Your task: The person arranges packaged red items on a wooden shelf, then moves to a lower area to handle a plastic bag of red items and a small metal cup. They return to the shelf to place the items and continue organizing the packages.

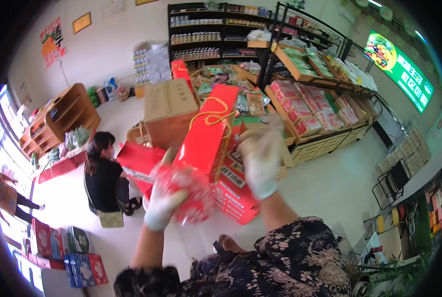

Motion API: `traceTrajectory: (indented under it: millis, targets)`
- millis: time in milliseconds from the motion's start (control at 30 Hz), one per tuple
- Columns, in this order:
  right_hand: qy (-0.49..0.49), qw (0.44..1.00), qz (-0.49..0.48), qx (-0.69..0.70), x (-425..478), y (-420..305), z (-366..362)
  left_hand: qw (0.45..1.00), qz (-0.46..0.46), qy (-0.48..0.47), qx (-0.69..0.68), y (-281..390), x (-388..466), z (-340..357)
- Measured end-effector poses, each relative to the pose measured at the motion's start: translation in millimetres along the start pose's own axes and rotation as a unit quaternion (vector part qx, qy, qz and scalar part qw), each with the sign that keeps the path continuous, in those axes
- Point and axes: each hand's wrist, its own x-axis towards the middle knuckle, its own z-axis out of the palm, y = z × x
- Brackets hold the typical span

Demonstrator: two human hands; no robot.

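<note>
My left hand (164,206), in a white glove, grips a crinkled bundle of clear and red plastic wrap (189,195). Just beyond the bundle is a long glossy red gift box (202,143) with a yellow cord handle (210,118) on its upper face. To the right of that box my right hand (261,163), gloved too, is raised and blurred. Whether its fingers hold anything is unclear. Below and between the hands stands a printed red carton (234,195), part of it hidden behind the gift box. Another red box (139,159) lies to the left.
A person (104,178) in black crouches at the left, close to the red boxes. Behind stands a brown cardboard carton (171,105). Packaged goods fill a wooden display stand (317,143) at the right. Stacked gift boxes (81,269) are at lower left; a black folding chair (392,183) stands far right.
</note>
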Motion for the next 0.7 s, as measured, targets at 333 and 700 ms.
traceTrajectory:
  millis: [333,700]
  targets:
    - [0.113,0.979,-0.083,-0.148,-50.5,-95.2,-21.7,0.982,0.07,-0.132,-0.115,13.1,13.0,26.1]
    - [-0.24,0.962,0.128,0.031,-86.5,-36.0,81.4,0.969,0.027,0.22,-0.108,8.0,-120.7,-69.2]
